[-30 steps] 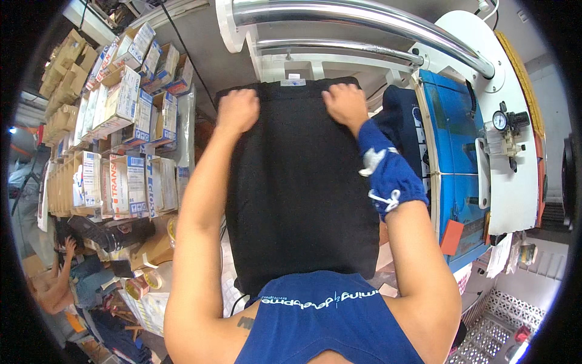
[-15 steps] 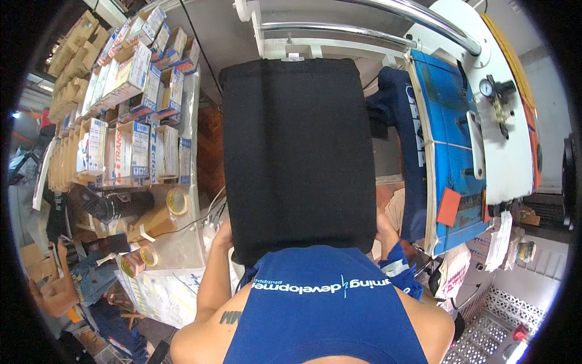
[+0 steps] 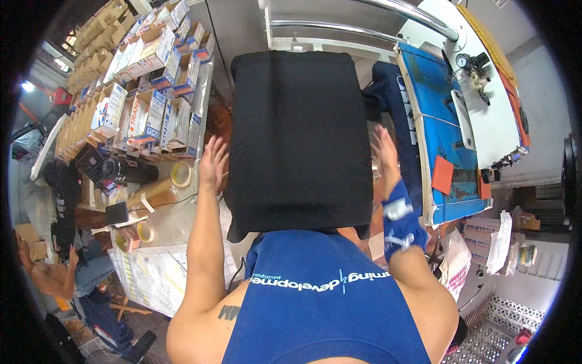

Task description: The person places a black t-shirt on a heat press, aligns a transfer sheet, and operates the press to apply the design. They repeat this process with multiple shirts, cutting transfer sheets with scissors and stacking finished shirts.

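A black garment (image 3: 300, 139), likely a shirt, lies stretched over a rectangular board in front of me, its near edge hanging loose close to my body. Beside its left edge is my left hand (image 3: 213, 162), fingers extended and holding nothing. My right hand (image 3: 384, 148) is raised at the right edge, also with spread fingers and nothing in it. Both hands appear just off the cloth. A blue cloth band (image 3: 400, 218) wraps my right forearm.
On the right stands a blue-framed panel (image 3: 445, 145) beside a white machine with a pressure gauge (image 3: 462, 60). Navy printed cloth (image 3: 403, 121) hangs between. Leftward, a table bears cardboard boxes (image 3: 145, 115) and tape rolls (image 3: 181, 173). Another person (image 3: 54, 276) is at the far left.
Both hands have moved forward from the garment's near corners to alongside its edges, and their fingers now show spread. The garment's near edge hangs more loosely.
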`<state>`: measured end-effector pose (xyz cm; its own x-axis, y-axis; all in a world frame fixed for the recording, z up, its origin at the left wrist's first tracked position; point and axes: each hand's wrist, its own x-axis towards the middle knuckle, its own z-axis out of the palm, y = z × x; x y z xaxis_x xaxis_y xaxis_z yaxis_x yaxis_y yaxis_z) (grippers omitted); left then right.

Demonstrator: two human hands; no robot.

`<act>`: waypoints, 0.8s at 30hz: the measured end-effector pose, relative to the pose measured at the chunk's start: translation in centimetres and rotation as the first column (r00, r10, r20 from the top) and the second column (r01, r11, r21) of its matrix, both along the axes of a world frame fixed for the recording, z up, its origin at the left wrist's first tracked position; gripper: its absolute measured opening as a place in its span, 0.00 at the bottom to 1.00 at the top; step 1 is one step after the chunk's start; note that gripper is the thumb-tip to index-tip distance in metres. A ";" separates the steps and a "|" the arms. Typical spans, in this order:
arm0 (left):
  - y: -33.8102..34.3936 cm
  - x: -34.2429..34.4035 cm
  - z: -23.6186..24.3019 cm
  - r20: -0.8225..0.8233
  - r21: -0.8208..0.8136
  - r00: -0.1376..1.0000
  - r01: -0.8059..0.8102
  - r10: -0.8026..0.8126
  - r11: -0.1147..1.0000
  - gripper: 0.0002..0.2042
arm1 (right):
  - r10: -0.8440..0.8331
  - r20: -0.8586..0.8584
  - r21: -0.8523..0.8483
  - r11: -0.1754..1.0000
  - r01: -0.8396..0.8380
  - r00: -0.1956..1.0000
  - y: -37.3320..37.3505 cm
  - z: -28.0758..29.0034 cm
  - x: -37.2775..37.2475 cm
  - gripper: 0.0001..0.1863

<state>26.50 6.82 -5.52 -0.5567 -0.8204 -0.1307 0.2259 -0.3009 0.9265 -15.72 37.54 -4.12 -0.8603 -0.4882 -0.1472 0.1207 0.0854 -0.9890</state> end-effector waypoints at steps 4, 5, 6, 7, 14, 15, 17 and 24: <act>0.5 -4.3 -0.1 0.129 0.537 0.960 0.142 -0.248 0.831 0.37 | 0.383 0.513 -0.234 0.923 -0.305 0.768 -2.8 -0.8 -1.7 0.42; 0.9 -4.5 -0.7 0.074 0.526 0.950 0.220 -0.302 0.822 0.39 | 0.331 0.562 -0.192 0.944 -0.269 0.758 -3.0 -1.1 -1.9 0.42; 1.7 -3.9 -1.4 0.016 0.517 0.949 0.263 -0.316 0.815 0.40 | 0.142 0.431 0.051 0.982 -0.181 0.891 -2.7 -1.5 -1.8 0.41; 2.5 -2.8 -2.1 0.256 0.443 0.916 0.174 -0.310 0.879 0.40 | 0.110 0.431 0.073 0.985 -0.156 0.895 -2.2 -1.6 -1.8 0.38; 14.0 12.7 -5.8 0.641 -0.280 0.620 -0.360 0.453 0.890 0.14 | 0.121 -0.070 0.235 0.967 -0.101 0.990 7.1 9.7 -2.1 0.22; 15.6 15.3 -5.9 0.617 -0.393 0.535 -0.426 0.577 0.815 0.12 | 0.080 -0.272 0.252 0.968 -0.009 0.959 8.3 13.4 -2.3 0.17; 17.0 21.1 -5.6 0.596 -0.538 0.289 -0.549 0.750 0.639 0.10 | 0.206 -0.810 0.333 0.932 0.143 0.549 10.5 22.3 -3.4 0.16; 19.5 33.4 -5.2 0.868 -0.480 -0.405 -0.532 0.289 0.698 0.33 | 0.119 -0.967 0.207 0.883 0.421 0.226 9.1 29.6 -3.8 0.17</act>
